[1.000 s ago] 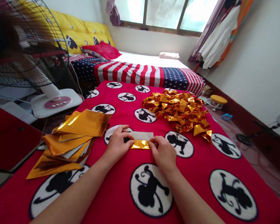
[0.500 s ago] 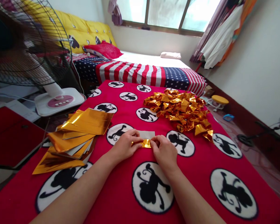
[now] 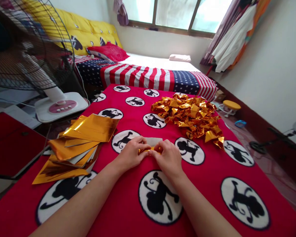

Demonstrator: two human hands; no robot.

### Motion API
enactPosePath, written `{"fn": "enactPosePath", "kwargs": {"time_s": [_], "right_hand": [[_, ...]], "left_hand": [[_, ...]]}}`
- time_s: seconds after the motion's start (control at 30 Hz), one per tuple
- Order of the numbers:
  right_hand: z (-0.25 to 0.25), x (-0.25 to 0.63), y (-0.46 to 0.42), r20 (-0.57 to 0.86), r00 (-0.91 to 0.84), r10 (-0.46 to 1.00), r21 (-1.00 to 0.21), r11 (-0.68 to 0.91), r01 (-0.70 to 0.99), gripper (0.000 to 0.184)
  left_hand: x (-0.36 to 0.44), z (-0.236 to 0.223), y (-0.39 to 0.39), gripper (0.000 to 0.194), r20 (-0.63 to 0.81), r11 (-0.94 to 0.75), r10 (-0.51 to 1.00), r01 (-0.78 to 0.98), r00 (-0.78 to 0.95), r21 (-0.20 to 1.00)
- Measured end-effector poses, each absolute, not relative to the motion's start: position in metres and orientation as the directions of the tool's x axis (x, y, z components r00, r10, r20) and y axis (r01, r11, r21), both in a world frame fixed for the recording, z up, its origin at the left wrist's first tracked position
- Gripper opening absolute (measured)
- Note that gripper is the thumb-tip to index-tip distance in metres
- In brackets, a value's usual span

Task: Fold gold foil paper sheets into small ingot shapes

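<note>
A sheet of gold foil paper (image 3: 152, 141) lies in front of me, its pale back face up and its near edge folded over to show gold. My left hand (image 3: 134, 152) pinches the left end of that fold. On the other side my right hand (image 3: 168, 157) grips it too, the thumbs close together at the middle. Fingers cover most of the gold part. To the left is a loose stack of flat gold foil sheets (image 3: 93, 127). A heap of folded gold foil pieces (image 3: 191, 113) lies beyond my right hand.
A red cloth with monkey prints (image 3: 202, 197) covers the table. At the left stands a fan (image 3: 58, 105) beside a red board (image 3: 12, 144). Behind the table is a bed (image 3: 148, 77) with a flag-patterned cover. A yellow stool (image 3: 232, 105) is on the floor at right.
My right hand has shifted left along the fold, bringing its thumb up to the left thumb. Less of the gold strip shows between my hands. The left hand stays about where it was.
</note>
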State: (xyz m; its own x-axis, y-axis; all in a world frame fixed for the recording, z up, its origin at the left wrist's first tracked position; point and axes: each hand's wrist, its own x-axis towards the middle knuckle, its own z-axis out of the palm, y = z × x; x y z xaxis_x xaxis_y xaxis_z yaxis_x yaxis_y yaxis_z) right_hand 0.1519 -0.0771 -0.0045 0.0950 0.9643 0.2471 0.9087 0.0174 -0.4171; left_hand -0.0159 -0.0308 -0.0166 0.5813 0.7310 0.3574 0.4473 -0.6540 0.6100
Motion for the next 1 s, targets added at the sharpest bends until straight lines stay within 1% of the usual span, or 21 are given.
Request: {"fn": "enactPosePath", "kwargs": {"time_s": [0.27, 0.37, 0.43, 0.47, 0.5, 0.57, 0.6, 0.63, 0.67, 0.7, 0.73, 0.8, 0.9, 1.0], "right_hand": [[-0.002, 0.182, -0.077, 0.142, 0.143, 0.979, -0.436, -0.067, 0.897, 0.023], [0.002, 0.194, -0.078, 0.093, 0.142, 0.985, -0.417, -0.091, 0.904, 0.021], [0.005, 0.196, -0.080, 0.130, 0.143, 0.981, -0.376, -0.085, 0.923, 0.013], [0.006, 0.194, -0.082, 0.184, 0.137, 0.973, -0.354, -0.065, 0.933, 0.007], [0.007, 0.189, -0.085, 0.262, 0.125, 0.957, -0.331, -0.033, 0.943, 0.007], [0.006, 0.172, -0.094, 0.380, 0.048, 0.924, -0.319, 0.082, 0.944, 0.026], [0.005, 0.161, -0.099, 0.404, -0.040, 0.914, -0.312, 0.179, 0.933, 0.036], [0.003, 0.150, -0.104, 0.388, -0.142, 0.911, -0.301, 0.271, 0.914, 0.047], [0.001, 0.139, -0.108, 0.340, -0.239, 0.909, -0.290, 0.344, 0.893, 0.059], [-0.002, 0.131, -0.111, 0.282, -0.294, 0.913, -0.290, 0.373, 0.881, 0.069], [-0.005, 0.126, -0.113, 0.232, -0.323, 0.918, -0.290, 0.382, 0.878, 0.078], [-0.010, 0.126, -0.115, 0.150, -0.308, 0.940, -0.266, 0.338, 0.903, 0.088], [-0.015, 0.148, -0.115, 0.080, -0.258, 0.963, -0.188, 0.269, 0.945, 0.090], [-0.018, 0.170, -0.115, 0.077, -0.230, 0.970, -0.114, 0.238, 0.965, 0.089]], "left_hand": [[-0.018, -0.017, -0.028, 0.016, 0.337, -0.642, 0.737, 0.449, 0.586, 0.621], [-0.018, -0.016, -0.029, 0.018, 0.331, -0.638, 0.740, 0.455, 0.585, 0.622], [-0.018, -0.015, -0.029, 0.018, 0.327, -0.631, 0.746, 0.459, 0.580, 0.625], [-0.018, -0.014, -0.029, 0.018, 0.324, -0.628, 0.748, 0.461, 0.578, 0.627], [-0.017, -0.014, -0.030, 0.019, 0.323, -0.625, 0.751, 0.462, 0.576, 0.629], [-0.017, -0.014, -0.030, 0.018, 0.326, -0.623, 0.754, 0.463, 0.570, 0.631], [-0.017, -0.014, -0.030, 0.017, 0.332, -0.626, 0.752, 0.458, 0.570, 0.631], [-0.017, -0.015, -0.030, 0.015, 0.341, -0.632, 0.747, 0.451, 0.570, 0.630], [-0.016, -0.015, -0.030, 0.014, 0.352, -0.639, 0.742, 0.443, 0.571, 0.628], [-0.016, -0.015, -0.030, 0.015, 0.362, -0.644, 0.738, 0.437, 0.569, 0.627], [-0.016, -0.016, -0.030, 0.016, 0.365, -0.646, 0.737, 0.436, 0.569, 0.626], [-0.015, -0.016, -0.031, 0.015, 0.357, -0.641, 0.742, 0.443, 0.567, 0.627], [-0.017, -0.016, -0.030, 0.013, 0.341, -0.622, 0.756, 0.447, 0.559, 0.643], [-0.022, -0.016, -0.028, 0.020, 0.320, -0.594, 0.770, 0.437, 0.552, 0.675]]}}
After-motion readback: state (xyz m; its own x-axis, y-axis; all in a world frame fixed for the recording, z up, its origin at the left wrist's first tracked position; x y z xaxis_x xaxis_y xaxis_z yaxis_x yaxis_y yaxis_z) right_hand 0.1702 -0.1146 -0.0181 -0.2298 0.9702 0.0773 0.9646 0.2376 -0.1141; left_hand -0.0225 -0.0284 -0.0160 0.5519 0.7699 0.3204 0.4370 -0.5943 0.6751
